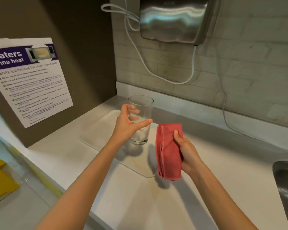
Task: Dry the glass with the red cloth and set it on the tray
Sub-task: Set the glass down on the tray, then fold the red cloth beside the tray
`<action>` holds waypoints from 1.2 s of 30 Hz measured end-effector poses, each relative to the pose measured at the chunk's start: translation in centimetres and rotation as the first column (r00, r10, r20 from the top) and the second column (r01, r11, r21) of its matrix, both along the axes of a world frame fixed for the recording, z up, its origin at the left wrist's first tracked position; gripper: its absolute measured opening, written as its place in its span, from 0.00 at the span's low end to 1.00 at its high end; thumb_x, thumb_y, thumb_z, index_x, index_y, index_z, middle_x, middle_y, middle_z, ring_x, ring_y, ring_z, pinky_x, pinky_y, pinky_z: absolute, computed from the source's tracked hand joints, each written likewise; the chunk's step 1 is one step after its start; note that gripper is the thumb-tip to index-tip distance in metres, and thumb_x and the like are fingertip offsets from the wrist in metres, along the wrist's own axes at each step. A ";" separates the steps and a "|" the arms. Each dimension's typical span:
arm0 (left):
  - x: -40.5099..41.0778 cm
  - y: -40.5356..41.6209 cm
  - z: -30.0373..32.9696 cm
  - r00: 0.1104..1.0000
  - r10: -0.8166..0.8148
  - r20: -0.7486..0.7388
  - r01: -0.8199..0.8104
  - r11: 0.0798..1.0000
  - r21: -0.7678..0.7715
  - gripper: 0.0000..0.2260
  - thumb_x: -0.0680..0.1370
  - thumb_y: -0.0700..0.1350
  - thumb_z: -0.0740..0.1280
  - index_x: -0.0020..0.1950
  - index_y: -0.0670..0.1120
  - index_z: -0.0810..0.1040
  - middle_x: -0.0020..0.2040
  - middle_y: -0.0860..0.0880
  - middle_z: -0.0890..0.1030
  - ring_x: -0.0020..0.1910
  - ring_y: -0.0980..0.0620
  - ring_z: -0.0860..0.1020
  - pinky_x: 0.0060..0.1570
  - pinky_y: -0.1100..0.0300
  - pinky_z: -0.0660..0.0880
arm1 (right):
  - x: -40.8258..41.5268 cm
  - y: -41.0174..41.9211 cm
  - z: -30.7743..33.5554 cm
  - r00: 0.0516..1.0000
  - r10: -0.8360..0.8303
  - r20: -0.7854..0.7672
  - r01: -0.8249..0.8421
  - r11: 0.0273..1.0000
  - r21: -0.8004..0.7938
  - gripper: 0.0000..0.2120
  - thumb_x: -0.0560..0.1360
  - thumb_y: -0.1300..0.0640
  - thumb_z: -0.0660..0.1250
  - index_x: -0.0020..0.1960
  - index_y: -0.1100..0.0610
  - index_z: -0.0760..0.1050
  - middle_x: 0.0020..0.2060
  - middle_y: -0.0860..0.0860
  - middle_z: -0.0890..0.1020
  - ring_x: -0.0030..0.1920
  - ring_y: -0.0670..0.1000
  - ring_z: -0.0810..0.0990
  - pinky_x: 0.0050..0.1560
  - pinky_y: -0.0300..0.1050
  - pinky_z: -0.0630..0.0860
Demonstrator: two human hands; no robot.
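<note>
A clear, empty glass (142, 130) stands upright on the white tray (98, 130), near the tray's right side. My left hand (128, 123) curls loosely around the glass from the left, with fingers spread and the thumb crossing in front of it; I cannot tell whether it touches. My right hand (186, 151) holds a folded red cloth (168, 151) upright just to the right of the glass, above the tray's right edge. The cloth is apart from the glass.
The tray lies on a pale counter. A steel sink (286, 188) is at the far right. A metal hand dryer (173, 19) with a hanging white cable is on the tiled wall. A microwave poster (28, 80) and a yellow sign (0, 180) are at the left.
</note>
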State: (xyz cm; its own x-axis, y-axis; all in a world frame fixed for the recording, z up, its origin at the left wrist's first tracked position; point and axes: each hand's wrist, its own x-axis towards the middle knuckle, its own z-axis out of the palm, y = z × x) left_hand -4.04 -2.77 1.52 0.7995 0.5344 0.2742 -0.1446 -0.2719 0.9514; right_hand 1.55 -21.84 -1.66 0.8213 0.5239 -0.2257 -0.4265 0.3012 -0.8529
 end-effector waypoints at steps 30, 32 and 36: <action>4.0 -1.0 -8.1 0.982 0.048 -0.185 -0.053 0.998 -0.022 0.32 0.62 0.46 0.81 0.59 0.50 0.68 0.55 0.52 0.74 0.55 0.48 0.74 0.48 0.62 0.69 | -1.0 -4.7 -3.1 0.954 -0.271 -0.131 0.253 0.957 -0.138 0.06 0.76 0.54 0.66 0.52 0.53 0.76 0.44 0.57 0.83 0.43 0.56 0.81 0.42 0.50 0.79; 3.8 -0.8 -7.9 0.977 0.043 -0.210 -0.046 0.999 -0.008 0.35 0.62 0.47 0.80 0.63 0.48 0.67 0.58 0.51 0.74 0.60 0.45 0.73 0.52 0.60 0.69 | -1.1 -4.4 -3.0 0.954 -0.270 -0.133 0.252 0.958 -0.140 0.06 0.76 0.54 0.66 0.52 0.53 0.76 0.46 0.57 0.83 0.45 0.56 0.81 0.43 0.50 0.79; 2.0 -3.1 -6.5 0.952 0.250 -0.179 -0.209 0.953 0.218 0.51 0.59 0.54 0.81 0.73 0.44 0.57 0.71 0.41 0.63 0.71 0.42 0.60 0.68 0.49 0.61 | -1.1 -3.9 -2.8 0.953 -0.274 -0.128 0.261 0.959 -0.109 0.05 0.76 0.54 0.65 0.51 0.53 0.76 0.46 0.56 0.83 0.44 0.56 0.82 0.44 0.50 0.80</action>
